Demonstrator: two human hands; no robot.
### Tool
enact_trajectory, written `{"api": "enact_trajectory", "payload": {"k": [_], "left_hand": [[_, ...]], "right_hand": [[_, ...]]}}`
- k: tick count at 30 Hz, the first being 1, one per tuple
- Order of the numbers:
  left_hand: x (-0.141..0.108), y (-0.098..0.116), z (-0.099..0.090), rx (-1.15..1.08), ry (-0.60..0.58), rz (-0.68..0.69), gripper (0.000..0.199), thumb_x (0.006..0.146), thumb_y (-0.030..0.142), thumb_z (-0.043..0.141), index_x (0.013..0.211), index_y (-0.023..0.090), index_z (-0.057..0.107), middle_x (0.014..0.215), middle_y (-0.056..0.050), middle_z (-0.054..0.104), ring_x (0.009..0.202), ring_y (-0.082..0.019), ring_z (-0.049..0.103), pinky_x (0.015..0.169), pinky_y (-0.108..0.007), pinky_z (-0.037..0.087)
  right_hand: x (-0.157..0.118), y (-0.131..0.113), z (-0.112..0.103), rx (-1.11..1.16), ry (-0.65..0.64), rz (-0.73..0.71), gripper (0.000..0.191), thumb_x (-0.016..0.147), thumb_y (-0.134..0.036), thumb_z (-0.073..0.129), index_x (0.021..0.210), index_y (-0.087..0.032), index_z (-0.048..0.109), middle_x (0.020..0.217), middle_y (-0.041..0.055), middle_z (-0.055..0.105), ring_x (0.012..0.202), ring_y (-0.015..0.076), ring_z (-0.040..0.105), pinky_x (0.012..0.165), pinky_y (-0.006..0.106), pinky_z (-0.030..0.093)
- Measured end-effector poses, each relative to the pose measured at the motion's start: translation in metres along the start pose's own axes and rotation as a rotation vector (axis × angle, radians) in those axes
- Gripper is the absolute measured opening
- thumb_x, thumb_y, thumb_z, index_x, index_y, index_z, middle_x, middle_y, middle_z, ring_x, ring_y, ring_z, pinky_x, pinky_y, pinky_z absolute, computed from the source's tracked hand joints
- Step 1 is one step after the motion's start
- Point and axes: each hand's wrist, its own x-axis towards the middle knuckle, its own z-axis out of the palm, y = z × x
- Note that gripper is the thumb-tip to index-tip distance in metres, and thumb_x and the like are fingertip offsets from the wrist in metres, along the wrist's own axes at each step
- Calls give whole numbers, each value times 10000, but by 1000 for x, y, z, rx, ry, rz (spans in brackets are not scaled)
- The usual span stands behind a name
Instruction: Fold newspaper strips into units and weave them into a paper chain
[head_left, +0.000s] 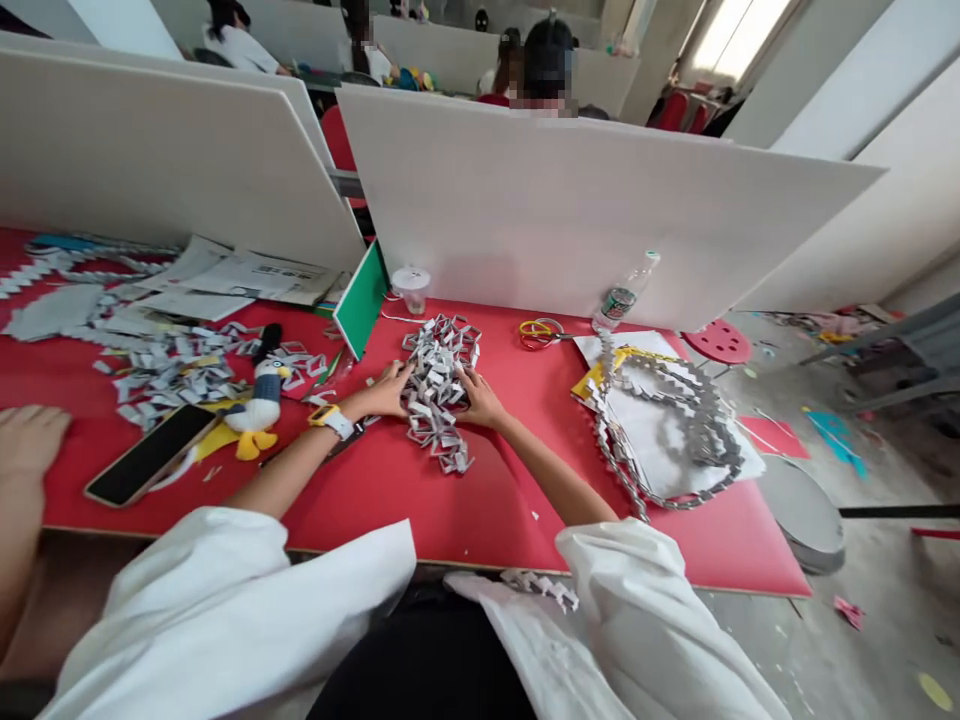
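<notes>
Both flanks of the heap of folded strips [441,375] are cupped by the left hand [390,390] and right hand [480,400], apparently to keep loose pieces together; neither hand is closed, and whether any piece is pinched cannot be told. Lidded cup [412,290] stands just beyond the grip, green board [361,300] upright to its left, seemingly a divider. Coiled chain [726,440] lies well right of the grip, presumably to avoid tangling.

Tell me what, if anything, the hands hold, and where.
The left hand and right hand cup a heap of folded pieces at opposite sides; whether they grip cannot be told.
</notes>
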Motion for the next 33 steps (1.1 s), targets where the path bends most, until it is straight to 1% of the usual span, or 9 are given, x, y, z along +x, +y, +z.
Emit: {"api": "enact_trajectory", "payload": {"k": [4, 6, 9, 12, 16, 19, 24, 30, 33], "left_hand": [[9, 13, -4, -6, 70, 8, 1089, 621, 516, 767, 1462, 59, 248, 1400, -253, 387, 1336, -389, 406, 1083, -459, 379], [-1, 11, -17, -7, 99, 19, 997, 703, 471, 719, 1474, 77, 224, 1409, -250, 385, 1332, -389, 410, 1079, -480, 380], [-39, 7, -37, 2, 166, 24, 840, 814, 384, 618, 1493, 122, 199, 1470, -240, 305, 1385, -397, 332, 1118, -531, 314], [-90, 20, -37, 13, 225, 37, 766, 858, 372, 571, 1507, 192, 207, 1522, -194, 231, 1432, -388, 256, 1159, -539, 258], [-132, 60, -4, -14, 241, 295, 714, 874, 428, 580, 1499, 323, 251, 1536, -140, 277, 1387, -349, 371, 1129, -535, 354], [-132, 88, 22, -55, 208, 452, 696, 870, 435, 591, 1486, 307, 293, 1523, -158, 304, 1420, -367, 309, 1149, -597, 286], [-112, 119, 39, -112, 139, 516, 577, 873, 389, 602, 1417, 295, 431, 1459, -149, 402, 1397, -331, 352, 1165, -552, 274], [-90, 132, 42, -207, 114, 476, 227, 911, 291, 541, 1088, 263, 681, 1050, -89, 659, 1040, -257, 605, 1007, -484, 427], [-77, 122, 39, -304, 150, 421, 178, 903, 304, 554, 934, 220, 708, 926, -66, 668, 899, -214, 629, 923, -423, 477]], "right_hand": [[15, -13, -15, -10, -32, -8, 872, 731, -243, 690, 1502, -152, 292, 1489, 204, 387, 1348, 326, 432, 1089, 461, 378], [2, -13, -43, -31, -44, -3, 918, 704, -267, 731, 1504, -154, 294, 1533, 205, 325, 1416, 358, 323, 1134, 510, 299], [-58, -19, -98, -74, -48, 19, 1129, 632, -430, 801, 1537, -168, 179, 1613, 194, 100, 1483, 420, 14, 1149, 646, 106], [-157, -44, -125, -213, -123, -48, 1154, 650, -574, 749, 1547, -196, 128, 1624, 148, 25, 1491, 372, -30, 1173, 623, 94], [-279, -69, -87, -313, -240, -146, 900, 722, -406, 703, 1503, -363, 257, 1583, 75, 237, 1478, 275, 182, 1213, 526, 165], [-320, -68, -49, -264, -186, -164, 755, 803, -134, 531, 1451, -455, 315, 1438, 0, 506, 1336, 124, 474, 1197, 318, 266], [-316, -71, -58, 18, -79, 110, 399, 853, -213, 485, 1152, -399, 673, 1081, 40, 748, 950, 252, 717, 864, 445, 552], [-258, -78, -91, 132, 151, 266, 225, 872, -359, 518, 946, -222, 679, 718, 77, 702, 544, 217, 612, 528, 337, 458], [-208, -69, -91, 233, 267, 273, 177, 863, -354, 511, 873, -206, 609, 686, 40, 652, 607, 187, 595, 608, 297, 452]]}}
